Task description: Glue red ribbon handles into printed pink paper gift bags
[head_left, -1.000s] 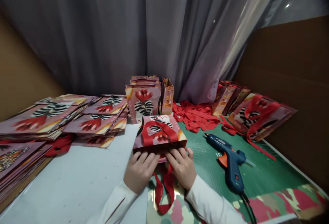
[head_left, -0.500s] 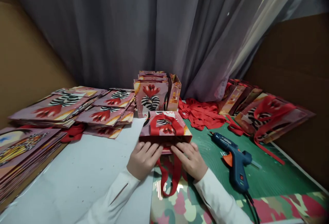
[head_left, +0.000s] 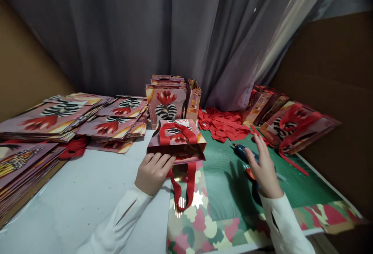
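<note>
A pink gift bag (head_left: 190,149) lies on its side at the centre, its mouth towards me, with a red ribbon handle looped over its upper side. Another red ribbon loop (head_left: 190,188) hangs from the near edge onto the patterned sheet. My left hand (head_left: 153,171) grips the left part of the bag's mouth, fingertips over the edge. Raised above the green mat, my right hand (head_left: 264,168) has its fingers apart and holds nothing. Behind it, partly covered, lies a blue glue gun (head_left: 241,153) with an orange trigger.
Stacks of flat printed bags (head_left: 58,119) fill the left side. Standing bags (head_left: 166,104) are at the back centre, beside a heap of red ribbons (head_left: 223,125). More ribboned bags (head_left: 291,123) lean at the right. A grey curtain (head_left: 131,32) hangs behind.
My right hand has let go of the bag's mouth and moved right, over the glue gun, with its fingers spread. My left hand stays on the bag. The whole view has shifted slightly.
</note>
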The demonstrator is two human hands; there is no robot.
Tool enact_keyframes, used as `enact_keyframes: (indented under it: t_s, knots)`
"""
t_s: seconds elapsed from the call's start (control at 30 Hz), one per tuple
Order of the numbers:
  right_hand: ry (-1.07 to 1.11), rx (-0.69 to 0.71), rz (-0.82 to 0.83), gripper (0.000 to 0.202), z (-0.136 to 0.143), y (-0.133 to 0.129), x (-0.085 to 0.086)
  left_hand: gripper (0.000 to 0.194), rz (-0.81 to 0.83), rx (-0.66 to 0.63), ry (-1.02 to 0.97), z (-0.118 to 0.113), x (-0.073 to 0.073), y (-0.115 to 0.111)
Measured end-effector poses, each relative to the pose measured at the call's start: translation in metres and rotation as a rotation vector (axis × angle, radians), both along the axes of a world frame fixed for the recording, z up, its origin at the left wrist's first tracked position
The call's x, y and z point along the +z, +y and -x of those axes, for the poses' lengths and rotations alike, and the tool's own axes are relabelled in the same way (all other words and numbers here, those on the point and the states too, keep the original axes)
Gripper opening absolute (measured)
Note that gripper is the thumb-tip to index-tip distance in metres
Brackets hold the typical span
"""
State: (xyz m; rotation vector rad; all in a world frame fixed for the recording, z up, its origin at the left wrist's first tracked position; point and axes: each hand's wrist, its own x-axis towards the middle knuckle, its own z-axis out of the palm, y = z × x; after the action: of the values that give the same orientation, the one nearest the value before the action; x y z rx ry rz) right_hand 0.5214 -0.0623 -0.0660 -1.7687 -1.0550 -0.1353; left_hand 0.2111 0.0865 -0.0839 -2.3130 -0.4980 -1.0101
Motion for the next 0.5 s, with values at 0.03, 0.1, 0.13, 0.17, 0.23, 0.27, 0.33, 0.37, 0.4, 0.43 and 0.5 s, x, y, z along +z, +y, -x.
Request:
enact_keyframes:
  t_s: [0.03,0.1,0.13,0.17,0.23,0.27,0.33,0.37,0.4,0.43,0.5]
  knots:
    - [-0.039,0.016,0.033,0.059,0.006,-0.001,0.004,0.025,0.001,0.001,0.001,0.000,0.000,0.000]
    - [0.040,0.150,0.075,0.053,0.024,-0.002,0.010,0.024,0.001,0.003,0.007,0.001,0.001,0.000]
    - [0.149,0.240,0.098,0.049,0.034,-0.001,0.013,0.023,0.001,0.004,0.010,0.001,0.001,0.000]
    - [0.279,0.331,0.129,0.046,0.044,0.001,0.014,0.023,0.002,0.007,0.013,0.000,0.001,0.000]
    - [0.516,0.463,0.206,0.045,0.062,0.008,0.013,0.022,0.011,0.012,0.016,0.000,0.002,0.000]
    - [0.590,0.501,0.246,0.048,0.070,0.013,0.011,0.022,0.019,0.016,0.013,0.000,0.002,-0.001]
    - [0.660,0.539,0.299,0.056,0.083,0.024,0.005,0.022,0.040,0.020,0.004,0.000,0.002,-0.002]
    - [0.682,0.552,0.312,0.058,0.089,0.029,0.002,0.022,0.052,0.021,-0.003,0.000,0.002,-0.003]
    - [0.705,0.570,0.317,0.058,0.093,0.034,-0.001,0.022,0.062,0.020,-0.010,0.000,0.002,-0.004]
    - [0.730,0.593,0.312,0.055,0.097,0.038,-0.004,0.023,0.069,0.018,-0.020,0.000,0.002,-0.004]
    - [0.768,0.636,0.279,0.048,0.104,0.042,-0.006,0.023,0.075,0.015,-0.038,0.001,0.001,-0.006]
